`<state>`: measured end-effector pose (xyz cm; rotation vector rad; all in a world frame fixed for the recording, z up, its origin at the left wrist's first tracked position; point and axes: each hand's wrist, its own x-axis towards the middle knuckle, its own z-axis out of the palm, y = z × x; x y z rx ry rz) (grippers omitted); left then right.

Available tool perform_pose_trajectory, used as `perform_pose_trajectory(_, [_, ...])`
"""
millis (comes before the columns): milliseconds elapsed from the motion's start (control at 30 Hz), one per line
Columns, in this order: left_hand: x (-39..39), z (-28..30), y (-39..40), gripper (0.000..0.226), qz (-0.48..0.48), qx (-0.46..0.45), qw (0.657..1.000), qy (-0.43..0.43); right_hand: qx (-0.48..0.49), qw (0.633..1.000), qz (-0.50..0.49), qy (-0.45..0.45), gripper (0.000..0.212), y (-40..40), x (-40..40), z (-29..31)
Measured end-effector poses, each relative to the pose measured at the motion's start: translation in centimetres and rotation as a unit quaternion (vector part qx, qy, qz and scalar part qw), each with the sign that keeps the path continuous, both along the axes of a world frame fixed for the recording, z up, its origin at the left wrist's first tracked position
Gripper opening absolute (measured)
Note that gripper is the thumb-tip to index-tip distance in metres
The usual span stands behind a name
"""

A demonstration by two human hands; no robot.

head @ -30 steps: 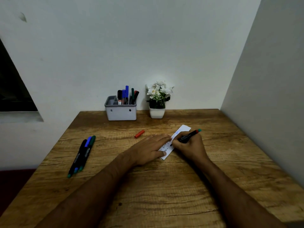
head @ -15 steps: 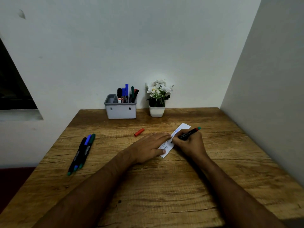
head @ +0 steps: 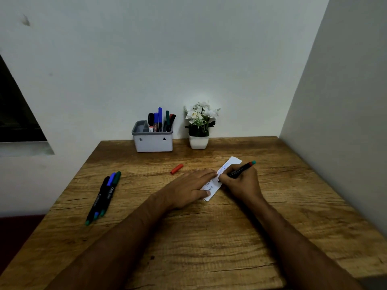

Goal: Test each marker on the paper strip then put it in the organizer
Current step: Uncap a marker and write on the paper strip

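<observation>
Nearest, two bare forearms reaching across the wooden table (head: pixel 209 248). Left hand (head: pixel 188 190) flat, fingers spread and together pressing the paper strip (head: pixel 229 165) down near the table's middle right. Right hand (head: pixel 240 183) clamped in a writing grip on a black marker (head: pixel 240 169), tip on the strip, coloured tail end pointing far-right. Faint scribbles already on the strip. Left of the hands, three capped markers (head: pixel 103 196) lying side by side, touching, apparently awaiting test. Just beyond the left hand, a loose red cap (head: pixel 176 169), apart from the strip. Farther, against the wall, the grey organizer (head: pixel 152 143) with several markers upright in its right and middle compartments; left compartment apparently empty. Right of it, a small potted plant (head: pixel 199 130).

Likely risks: strip sliding or creasing if left-hand pressure eases mid-stroke; ink smearing under the writing hand; cap rolling off or forgotten, leaving the marker stored uncapped; a careless reach toppling the plant.
</observation>
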<state>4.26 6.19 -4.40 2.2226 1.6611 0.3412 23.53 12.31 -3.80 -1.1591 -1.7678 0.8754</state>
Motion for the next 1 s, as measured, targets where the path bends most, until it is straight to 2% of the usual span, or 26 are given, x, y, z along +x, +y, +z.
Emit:
perform_pose_trajectory(300, [0.2,0.5,-0.2,0.063,0.004,0.008,1.000,0.002,-0.018,1.000,-0.011,0.015,0.006,0.1,-0.2,0.3])
perform_pose_trajectory(433, [0.3,0.6,-0.2,0.065,0.006,0.005,1.000,-0.005,-0.055,0.991,-0.054,0.106,0.010,0.2,0.5,1.0])
perform_pose_trajectory(600, [0.6,1.2,-0.4,0.062,0.013,0.013,0.999,-0.036,-0.091,0.978,-0.053,0.179,0.008,0.6,1.2,1.9])
perform_pose_trajectory(733, [-0.4,1.3,0.0,0.060,0.058,0.037,0.996,-0.064,-0.119,0.965,-0.047,0.229,0.005,1.1,1.3,2.2])
perform_pose_trajectory(900, [-2.4,2.1,1.0,0.062,0.150,0.176,0.972,0.032,-0.138,0.956,-0.055,0.252,0.008,1.5,1.4,2.9])
perform_pose_trajectory(1000, [-3.4,1.9,1.7,0.036,0.209,0.198,0.954,0.080,-0.122,0.961,-0.035,0.247,0.007,1.2,1.3,3.6])
